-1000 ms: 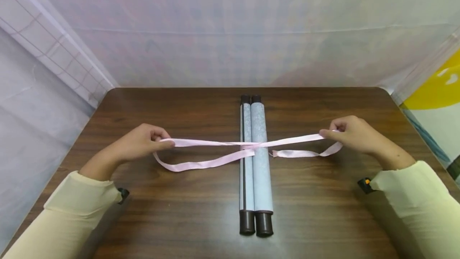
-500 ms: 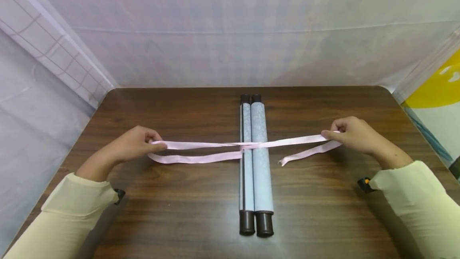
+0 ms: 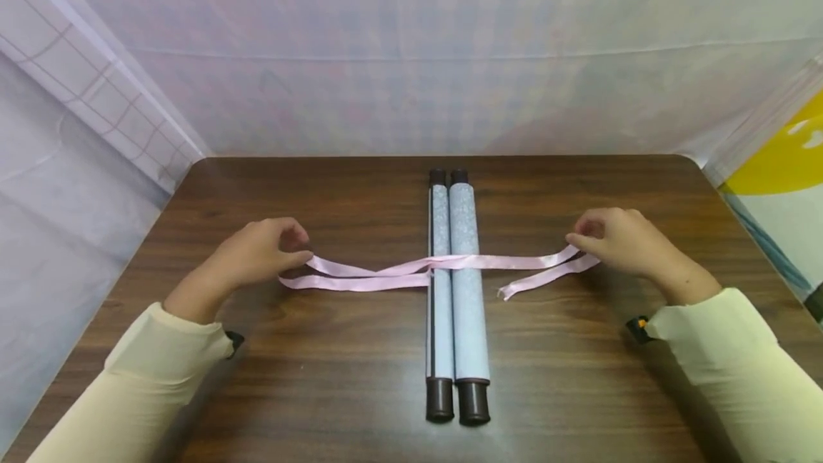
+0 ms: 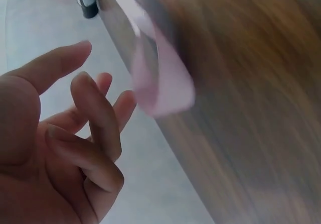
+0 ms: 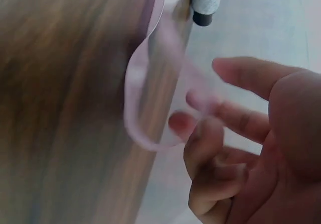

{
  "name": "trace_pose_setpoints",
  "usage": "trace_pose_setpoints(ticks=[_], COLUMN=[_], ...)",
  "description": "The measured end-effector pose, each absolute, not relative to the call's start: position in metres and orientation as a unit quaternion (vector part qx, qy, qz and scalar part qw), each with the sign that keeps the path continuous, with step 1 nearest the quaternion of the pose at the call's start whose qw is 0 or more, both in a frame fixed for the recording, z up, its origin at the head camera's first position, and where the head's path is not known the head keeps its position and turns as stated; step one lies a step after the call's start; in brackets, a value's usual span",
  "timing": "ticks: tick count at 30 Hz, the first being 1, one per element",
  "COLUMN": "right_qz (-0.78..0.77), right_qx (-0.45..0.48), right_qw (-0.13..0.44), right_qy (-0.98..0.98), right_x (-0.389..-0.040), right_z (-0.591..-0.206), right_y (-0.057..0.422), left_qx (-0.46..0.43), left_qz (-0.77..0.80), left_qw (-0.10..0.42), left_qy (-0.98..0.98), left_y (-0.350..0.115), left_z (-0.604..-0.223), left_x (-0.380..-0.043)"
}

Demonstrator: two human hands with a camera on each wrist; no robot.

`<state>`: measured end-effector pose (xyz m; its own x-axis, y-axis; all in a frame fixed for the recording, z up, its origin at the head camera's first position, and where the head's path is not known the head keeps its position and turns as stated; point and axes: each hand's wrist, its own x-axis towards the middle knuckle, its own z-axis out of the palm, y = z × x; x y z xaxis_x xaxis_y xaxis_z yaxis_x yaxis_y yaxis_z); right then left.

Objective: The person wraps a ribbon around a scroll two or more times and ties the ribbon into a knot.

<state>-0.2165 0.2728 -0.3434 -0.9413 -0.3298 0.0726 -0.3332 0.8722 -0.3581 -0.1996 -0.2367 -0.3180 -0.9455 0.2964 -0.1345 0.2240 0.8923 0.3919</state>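
Two pale blue rolled scrolls with dark end caps, a left scroll (image 3: 442,327) and a right scroll (image 3: 471,327), lie side by side. A pink ribbon (image 3: 508,262) crosses over them at mid-length, apparently knotted or overlapped at the left one, its tails looping out both ways. My left hand (image 3: 260,256) hovers beside the left loop; in the left wrist view thumb and fingers are parted, with the ribbon loop (image 4: 173,86) just beyond the fingertips. By the right loop, my right hand (image 3: 620,240) has thumb and fingers apart, the ribbon (image 5: 132,98) lying loosely against or behind its fingers.
The scrolls lie on a brown wood-grain table (image 3: 334,377). A pale curtain (image 3: 411,56) hangs behind its far edge, and white sheeting (image 3: 58,148) on the left. A yellow-patterned cloth (image 3: 778,163) is at the right.
Pulled taut earlier, the ribbon now sags in slack curves on both sides. Both hands have let go and shifted slightly inward. The left scroll has moved a little left at its near end.
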Motion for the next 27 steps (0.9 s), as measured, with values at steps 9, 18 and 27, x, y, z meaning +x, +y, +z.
trace_pose_setpoints(ticks=[9, 18, 27], right_qz=[0.177, 0.198, 0.192], right_qx=[0.229, 0.268, 0.269], right_qw=[0.015, 0.001, 0.011], right_qy=[-0.957, -0.943, -0.944], right_x=[-0.201, -0.192, -0.197], right_z=[-0.327, -0.325, -0.328], right_y=[0.200, 0.153, 0.142], left_qx=[0.172, 0.223, 0.251], left_qz=[0.186, 0.195, 0.188], left_qw=[0.093, 0.107, 0.118], left_qy=[0.963, 0.949, 0.942], left_y=[-0.163, -0.098, -0.072], left_z=[-0.310, -0.309, -0.321], left_x=[-0.207, -0.209, -0.208])
